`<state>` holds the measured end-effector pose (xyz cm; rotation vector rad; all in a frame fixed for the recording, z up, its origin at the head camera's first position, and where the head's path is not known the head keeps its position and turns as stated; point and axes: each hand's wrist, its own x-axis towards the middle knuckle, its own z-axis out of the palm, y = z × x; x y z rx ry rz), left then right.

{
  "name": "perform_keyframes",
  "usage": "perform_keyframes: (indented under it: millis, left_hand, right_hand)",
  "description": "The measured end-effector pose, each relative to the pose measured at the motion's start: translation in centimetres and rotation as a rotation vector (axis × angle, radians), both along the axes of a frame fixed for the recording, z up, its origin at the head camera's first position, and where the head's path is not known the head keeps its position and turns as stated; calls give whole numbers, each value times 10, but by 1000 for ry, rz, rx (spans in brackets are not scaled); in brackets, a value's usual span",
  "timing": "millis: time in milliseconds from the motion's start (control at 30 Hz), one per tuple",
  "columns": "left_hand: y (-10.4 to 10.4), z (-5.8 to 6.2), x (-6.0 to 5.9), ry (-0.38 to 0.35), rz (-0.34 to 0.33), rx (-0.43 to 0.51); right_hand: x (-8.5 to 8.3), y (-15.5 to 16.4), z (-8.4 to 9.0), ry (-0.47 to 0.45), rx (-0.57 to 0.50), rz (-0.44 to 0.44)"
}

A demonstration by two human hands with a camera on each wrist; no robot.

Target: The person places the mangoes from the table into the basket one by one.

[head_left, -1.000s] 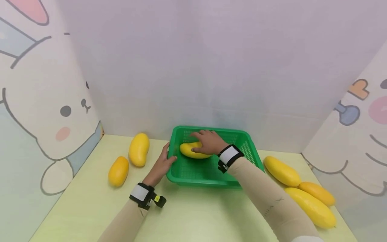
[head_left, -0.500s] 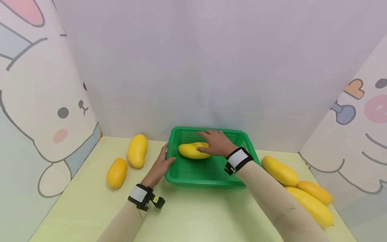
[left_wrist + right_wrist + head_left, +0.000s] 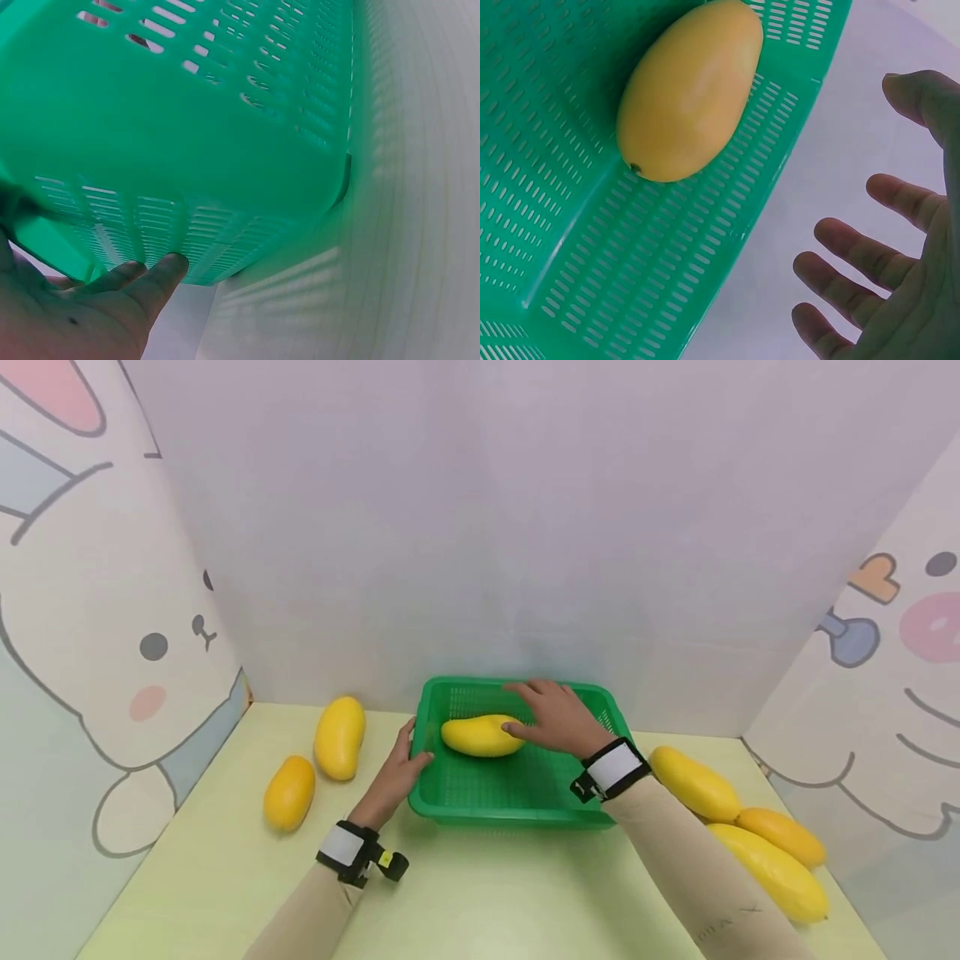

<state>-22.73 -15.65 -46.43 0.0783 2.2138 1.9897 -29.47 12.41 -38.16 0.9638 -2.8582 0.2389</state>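
Observation:
A yellow mango [image 3: 480, 737] lies in the left back part of a green plastic basket [image 3: 517, 815] with slotted walls. My left hand [image 3: 392, 781] holds the basket by its left side, thumb over the rim and fingers against the outer wall. In the left wrist view, its fingertips [image 3: 171, 264] touch the slotted wall. My right hand [image 3: 558, 718] hovers over the basket, to the right of the mango, fingers spread and holding nothing. The right wrist view shows a gap between the right hand's fingertips [image 3: 829, 229] and the mango inside.
Two more mangoes stand apart on the table left of the basket, one upper [image 3: 340, 737] and one lower [image 3: 289, 793]. On the right lie a long mango [image 3: 696, 783], a smaller orange one [image 3: 782, 836] and a large one [image 3: 772, 872]. A pale wall [image 3: 495, 527] rises behind the basket.
My right hand has drawn back to the right and off the mango, which now shows more fully in the basket. The left hand keeps its hold on the basket's side.

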Motion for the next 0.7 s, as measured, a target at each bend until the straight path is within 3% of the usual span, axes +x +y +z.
perform_keyframes:
  millis: [433,700]
  left_hand:
    - [-1,-1,2,14,-12,17]
    - [0,-2,0,-5,-12,22]
  right_hand:
    - [11,24,0,11,-93,-52]
    - [19,40,8,42,-130,-52]
